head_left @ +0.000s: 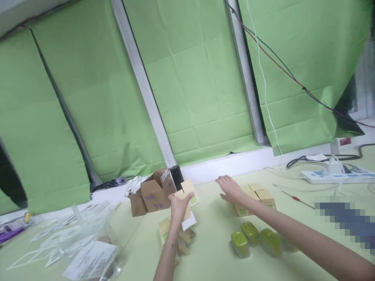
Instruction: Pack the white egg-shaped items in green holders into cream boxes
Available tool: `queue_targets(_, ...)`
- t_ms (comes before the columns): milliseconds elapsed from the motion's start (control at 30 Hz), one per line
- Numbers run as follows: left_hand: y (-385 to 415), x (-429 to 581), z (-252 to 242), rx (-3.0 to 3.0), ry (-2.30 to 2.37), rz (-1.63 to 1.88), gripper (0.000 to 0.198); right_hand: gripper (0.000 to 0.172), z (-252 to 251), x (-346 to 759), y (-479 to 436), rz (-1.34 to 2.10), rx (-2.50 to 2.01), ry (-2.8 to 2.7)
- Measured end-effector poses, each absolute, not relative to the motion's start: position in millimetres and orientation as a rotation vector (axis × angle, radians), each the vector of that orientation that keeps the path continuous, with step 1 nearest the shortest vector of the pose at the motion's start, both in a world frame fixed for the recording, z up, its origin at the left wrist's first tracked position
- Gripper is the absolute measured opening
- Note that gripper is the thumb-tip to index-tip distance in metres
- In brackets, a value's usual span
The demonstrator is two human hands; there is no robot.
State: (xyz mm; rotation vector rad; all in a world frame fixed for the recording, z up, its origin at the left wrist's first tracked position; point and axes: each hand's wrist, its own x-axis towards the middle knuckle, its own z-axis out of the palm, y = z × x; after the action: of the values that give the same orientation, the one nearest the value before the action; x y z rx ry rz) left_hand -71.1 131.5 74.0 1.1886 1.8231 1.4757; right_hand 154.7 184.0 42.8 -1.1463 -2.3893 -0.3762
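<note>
My left hand (178, 203) grips a small pale-yellow carton (190, 188) with a green label, its thumb across the front. A white flap (189, 221) shows below that hand, above more yellow cartons (164, 230) on the table, partly hidden by my forearm. My right hand (231, 189) is raised with its fingers stretched out and nothing in it. Just beyond its wrist stands a group of yellow cartons (266, 198), partly covered by my arm. Nearer to me are several clear containers with green lids (239, 240), some of them behind my right forearm.
A brown cardboard box (156, 195) stands at the back beside a black object (176, 177). Plastic bags with printed paper (90, 259) lie at left. A power strip (340, 176), cables and a red-handled screwdriver (296, 198) lie at right. Green blinds (199, 86) hang behind.
</note>
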Motion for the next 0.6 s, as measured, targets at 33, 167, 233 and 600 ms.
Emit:
queue_targets(33,132,-82,75,1.234,1.959,1.440,0.034,0.031,43,158,193,-0.327,-1.249,-2.375)
queue_targets(167,125,-109,77,1.321,2.250,1.354,0.049,0.029,43,170,218,-0.135,-1.482,-2.379)
queue_targets(233,121,-111,79,1.427,2.318,1.390,0.075,0.029,43,174,221,-0.066,-1.508,-2.376)
queue_targets(600,89,5,50,2.500,1.322,1.021,0.076,0.046,49,199,118,0.043,-0.929,-2.257)
